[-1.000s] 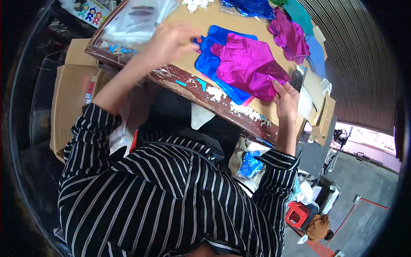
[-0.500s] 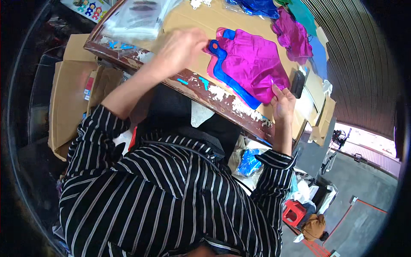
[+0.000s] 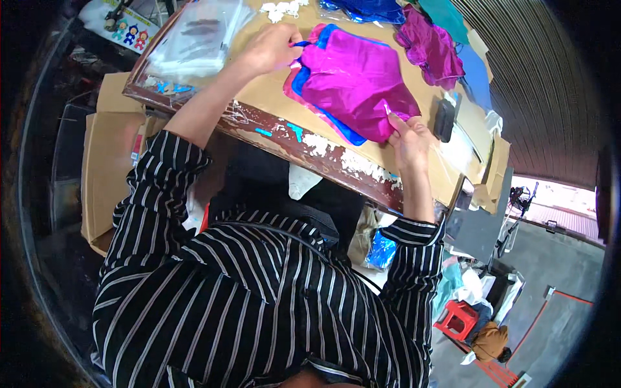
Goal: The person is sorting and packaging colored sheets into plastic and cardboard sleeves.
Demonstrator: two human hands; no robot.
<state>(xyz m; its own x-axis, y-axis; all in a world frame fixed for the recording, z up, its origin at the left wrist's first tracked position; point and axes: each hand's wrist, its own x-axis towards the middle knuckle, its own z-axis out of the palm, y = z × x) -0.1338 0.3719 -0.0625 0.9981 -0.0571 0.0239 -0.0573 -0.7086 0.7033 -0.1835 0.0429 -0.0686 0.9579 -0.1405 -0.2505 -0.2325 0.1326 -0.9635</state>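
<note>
A flat, shiny magenta foil balloon lies on top of a blue foil balloon and a pink one, whose edges show along its left side. At the upper left end of this stack, my left hand is closed, pinching a small blue tab of foil. My right hand grips the magenta balloon's lower right corner between thumb and fingers. Its other fingers are partly hidden by the foil.
Cardboard covers the worn brown table. Clear plastic bags lie at the far left, and more foil pieces at the far right. A black object sits beside my right hand. Left of the table stands an open cardboard box.
The foil stack has shifted left and slightly away from me. My left hand now pinches its upper left end, and the magenta foil covers more of the blue. The right hand has moved left with its corner.
</note>
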